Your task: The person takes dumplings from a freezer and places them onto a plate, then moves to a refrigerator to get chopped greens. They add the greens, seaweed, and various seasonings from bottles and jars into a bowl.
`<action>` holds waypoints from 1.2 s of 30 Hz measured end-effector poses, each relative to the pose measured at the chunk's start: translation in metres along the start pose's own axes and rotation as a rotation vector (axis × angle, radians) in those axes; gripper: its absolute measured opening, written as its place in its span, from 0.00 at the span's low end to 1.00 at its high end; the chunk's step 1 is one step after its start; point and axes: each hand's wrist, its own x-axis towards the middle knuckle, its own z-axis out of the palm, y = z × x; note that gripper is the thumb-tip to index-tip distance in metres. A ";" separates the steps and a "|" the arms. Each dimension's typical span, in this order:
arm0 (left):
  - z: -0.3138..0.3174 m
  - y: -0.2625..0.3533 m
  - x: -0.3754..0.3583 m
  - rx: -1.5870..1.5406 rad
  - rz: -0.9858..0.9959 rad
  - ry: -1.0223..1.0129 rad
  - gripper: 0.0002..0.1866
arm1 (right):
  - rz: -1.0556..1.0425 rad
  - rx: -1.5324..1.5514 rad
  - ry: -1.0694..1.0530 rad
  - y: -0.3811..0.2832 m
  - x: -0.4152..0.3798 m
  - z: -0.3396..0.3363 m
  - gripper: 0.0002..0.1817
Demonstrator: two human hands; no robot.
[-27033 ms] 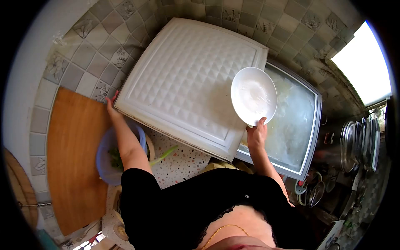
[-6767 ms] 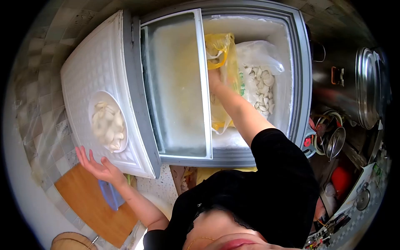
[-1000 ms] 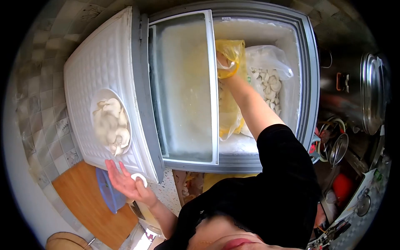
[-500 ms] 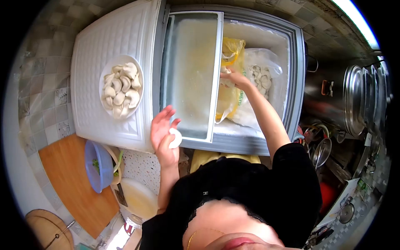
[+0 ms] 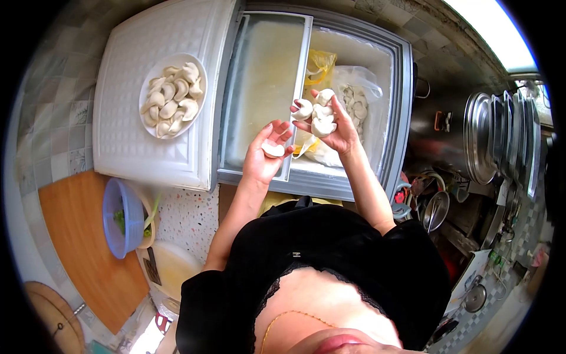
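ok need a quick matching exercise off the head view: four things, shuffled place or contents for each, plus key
Things
1. left hand
2. white plate
3. right hand
4. blue basin

Place or contents
A. holds several dumplings
B. has greens in it
C. holds one dumpling
D. on the white freezer lid

Pairs: 1-C, 2-D, 3-A, 4-B

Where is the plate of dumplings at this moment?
In the head view, the plate sits at upper left on the white freezer lid, left of the frosted glass panel.
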 end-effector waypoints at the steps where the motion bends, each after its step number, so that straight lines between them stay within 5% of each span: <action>1: 0.007 0.002 -0.003 0.077 0.028 0.032 0.14 | 0.022 0.009 -0.023 0.005 0.002 0.007 0.29; 5: 0.009 0.011 -0.013 0.313 0.194 0.004 0.15 | 0.078 -0.010 -0.049 0.022 0.010 0.027 0.30; 27: -0.009 0.059 -0.062 0.227 0.425 0.135 0.16 | 0.249 -0.072 -0.129 0.077 0.058 0.089 0.32; 30: -0.017 0.065 -0.072 0.193 0.482 0.146 0.16 | 0.167 -0.202 -0.006 0.078 0.098 0.104 0.28; 32: -0.023 0.066 -0.076 0.108 0.460 0.127 0.16 | 0.124 -0.426 -0.046 0.083 0.130 0.120 0.27; 36: -0.026 0.064 -0.085 0.080 0.482 0.102 0.16 | -0.490 -1.726 -0.411 0.138 0.179 0.167 0.15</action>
